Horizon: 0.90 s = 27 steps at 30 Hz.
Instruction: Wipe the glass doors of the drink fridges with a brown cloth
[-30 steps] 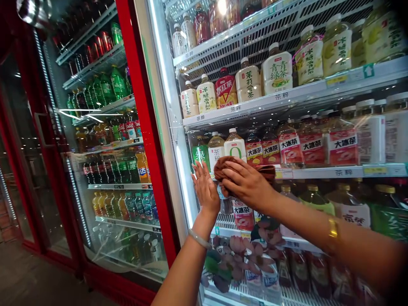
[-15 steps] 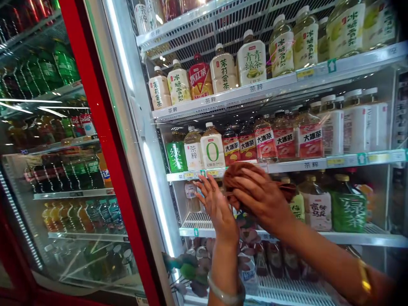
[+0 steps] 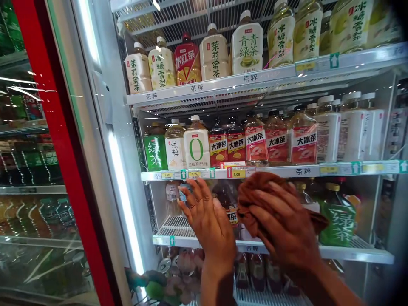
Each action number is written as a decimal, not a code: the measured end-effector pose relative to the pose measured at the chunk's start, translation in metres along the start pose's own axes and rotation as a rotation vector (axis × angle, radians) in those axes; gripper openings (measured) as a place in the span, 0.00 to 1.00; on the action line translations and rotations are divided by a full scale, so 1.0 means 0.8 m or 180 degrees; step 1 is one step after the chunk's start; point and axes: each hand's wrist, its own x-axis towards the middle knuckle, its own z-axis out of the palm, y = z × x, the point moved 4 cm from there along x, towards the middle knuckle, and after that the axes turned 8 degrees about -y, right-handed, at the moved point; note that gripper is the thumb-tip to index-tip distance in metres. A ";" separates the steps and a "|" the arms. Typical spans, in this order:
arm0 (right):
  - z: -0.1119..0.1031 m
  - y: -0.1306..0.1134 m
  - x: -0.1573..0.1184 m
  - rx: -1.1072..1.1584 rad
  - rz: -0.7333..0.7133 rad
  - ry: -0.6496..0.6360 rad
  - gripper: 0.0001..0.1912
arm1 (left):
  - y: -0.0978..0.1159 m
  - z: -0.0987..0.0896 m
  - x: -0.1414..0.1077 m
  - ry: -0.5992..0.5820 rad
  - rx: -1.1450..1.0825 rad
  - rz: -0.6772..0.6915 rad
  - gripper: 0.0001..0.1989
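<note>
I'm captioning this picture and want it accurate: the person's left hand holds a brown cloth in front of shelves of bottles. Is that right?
Not quite: the hand is wrong. In the head view, the brown cloth is in the person's right hand; the left hand is open. The shelves of bottles behind are as you say.

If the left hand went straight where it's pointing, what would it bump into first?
The left hand would likely meet glass first, judging by reflections; behind it, the tagged shelf edge. Depth is unclear.
</note>
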 end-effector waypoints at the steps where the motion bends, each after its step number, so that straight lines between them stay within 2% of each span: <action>1: -0.009 0.014 -0.005 -0.0073 0.0140 0.0094 0.22 | 0.006 0.004 -0.001 -0.0042 0.0003 0.0064 0.33; 4: -0.028 0.036 0.014 -0.0269 0.0618 0.0428 0.23 | 0.025 0.018 -0.008 -0.0176 0.0044 0.0395 0.35; 7: -0.022 0.024 0.030 -0.0185 0.0675 0.0518 0.22 | 0.032 0.025 -0.013 -0.0225 0.0064 0.0523 0.37; 9: -0.011 0.009 0.012 -0.0062 0.0434 0.0401 0.22 | 0.034 0.025 -0.015 -0.0316 0.0057 0.0589 0.38; 11: -0.006 0.007 -0.025 -0.0011 0.0278 0.0301 0.23 | 0.036 0.025 -0.017 -0.0430 0.0101 0.0724 0.39; 13: -0.011 0.022 -0.060 -0.0085 0.0293 0.0317 0.25 | 0.040 0.026 -0.019 -0.0507 0.0187 0.0833 0.40; 15: -0.025 0.048 -0.074 -0.0208 0.0522 0.0450 0.28 | 0.046 0.030 -0.024 -0.0539 0.0198 0.0883 0.40; 17: -0.043 0.071 -0.063 -0.0263 0.0942 0.0733 0.30 | 0.056 0.039 -0.030 -0.0633 0.0106 0.0980 0.40; 19: -0.052 0.080 -0.040 -0.0228 0.1254 0.0894 0.31 | 0.066 0.049 -0.038 -0.0689 0.0052 0.0998 0.39; 22: -0.044 0.064 -0.021 -0.0110 0.1002 0.0622 0.30 | 0.076 0.060 -0.044 -0.0593 0.0108 0.0879 0.40; 25: -0.038 0.054 -0.044 -0.0023 0.0646 0.0446 0.25 | 0.082 0.064 -0.046 -0.0507 0.0179 0.0912 0.41; 27: -0.046 0.066 -0.067 -0.0055 0.0664 0.0529 0.21 | 0.086 0.068 -0.046 -0.0432 0.0251 0.0905 0.41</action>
